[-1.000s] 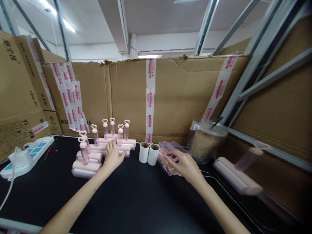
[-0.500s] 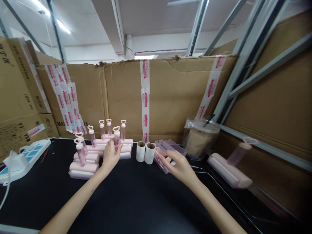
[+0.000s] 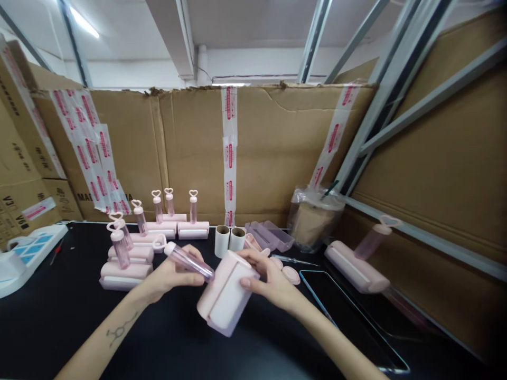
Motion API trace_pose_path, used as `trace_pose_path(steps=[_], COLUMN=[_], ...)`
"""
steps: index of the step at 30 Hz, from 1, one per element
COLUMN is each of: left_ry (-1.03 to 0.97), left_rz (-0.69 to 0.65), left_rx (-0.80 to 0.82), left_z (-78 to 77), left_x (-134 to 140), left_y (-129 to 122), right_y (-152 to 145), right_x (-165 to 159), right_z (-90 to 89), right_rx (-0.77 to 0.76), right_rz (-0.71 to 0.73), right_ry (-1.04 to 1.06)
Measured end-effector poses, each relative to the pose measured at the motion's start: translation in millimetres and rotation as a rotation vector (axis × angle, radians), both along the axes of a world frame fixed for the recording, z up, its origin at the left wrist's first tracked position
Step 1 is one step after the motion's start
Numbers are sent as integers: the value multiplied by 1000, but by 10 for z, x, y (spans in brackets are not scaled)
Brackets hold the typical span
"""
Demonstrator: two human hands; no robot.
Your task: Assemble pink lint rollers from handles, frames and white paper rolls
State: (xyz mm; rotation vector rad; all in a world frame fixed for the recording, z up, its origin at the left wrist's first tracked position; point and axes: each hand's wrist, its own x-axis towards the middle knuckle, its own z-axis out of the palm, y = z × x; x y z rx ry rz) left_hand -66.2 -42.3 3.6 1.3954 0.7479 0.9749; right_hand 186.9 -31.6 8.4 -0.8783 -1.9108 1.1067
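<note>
A pale pink lint roller [image 3: 227, 290] is held tilted above the black tabletop, between both hands. My left hand [image 3: 178, 274] is closed round its clear pink handle [image 3: 190, 262], which ends in a heart-shaped loop. Over the roller's head, my right hand [image 3: 267, 279] has its fingers and thumb gripping the white and pink cylinder at the far end. A translucent cover shows along the head's lower edge. Several similar lint rollers [image 3: 127, 272] stand with handles upright at the left. Two cardboard tubes [image 3: 222, 243] stand just behind my hands.
Translucent purple covers [image 3: 279, 236] and pink round pieces [image 3: 291, 275] lie beyond my right hand, near a thin metal tool [image 3: 295, 260]. A dark tablet [image 3: 352, 322], another lint roller [image 3: 356, 266] and a bagged drink cup [image 3: 317, 221] are at right. A power strip [image 3: 39, 250] lies left.
My left hand has brought a lint roller from the group at the back toward me. My right hand has left the pink parts and now grips the roller's head. The view has shifted slightly.
</note>
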Motion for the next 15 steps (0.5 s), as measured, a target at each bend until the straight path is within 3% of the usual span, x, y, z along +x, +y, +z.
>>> trace_pose_path(steps=[2, 3, 7, 9, 12, 15], left_ry=[68, 92, 78, 104, 226, 397], left_rz=[-278, -339, -244, -316, -449, -401], left_rx=[-133, -194, -386, -446, -394, -201], left_z=[70, 76, -75, -180, -265, -250], left_x=[-139, -190, -187, -93, 40, 79], left_y=[34, 65, 174, 161, 68, -4], right_y=[16, 15, -18, -32, -25, 4], right_x=[77, 106, 117, 75, 16, 5], right_z=[79, 111, 146, 102, 11, -37], right_rx=[-19, -20, -7, -28, -75, -65], right_rz=[-10, -18, 45, 95, 120, 127], right_ry=[-2, -8, -63, -90, -125, -186])
